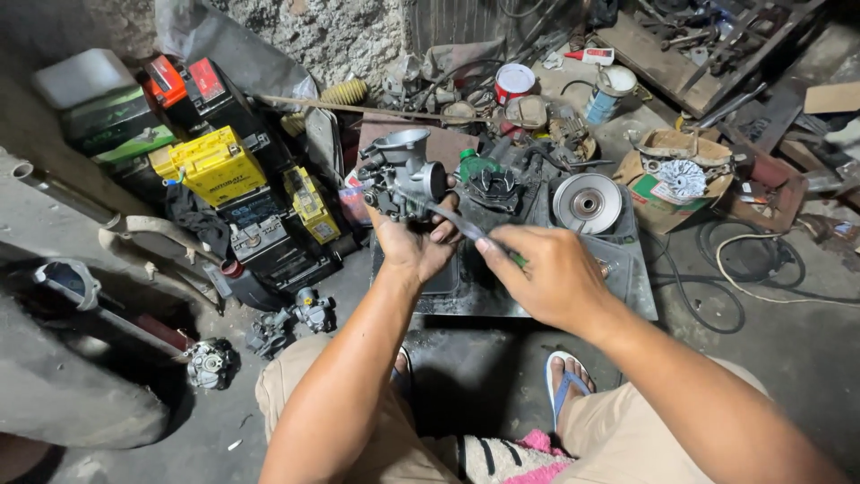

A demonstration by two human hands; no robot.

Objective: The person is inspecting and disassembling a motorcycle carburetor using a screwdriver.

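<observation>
Frame centre: 1 carburetor (403, 177), gripped from below in left hand (414, 244), held up over 1 dark metal tray (627, 282) on the floor. Right hand (548, 273) pinched shut on 1 screwdriver (466, 226), tip at carb body. Both forearms reach fwd. 2 more carbs lower left, 2 yellow batteries (213, 163) upper left, 1 pulley disc (587, 203) on tray.

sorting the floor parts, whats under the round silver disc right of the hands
The silver disc lies on a dark metal tray, beside a black engine part. The tray surface directly beneath the disc is covered, so anything there cannot be seen.
</observation>
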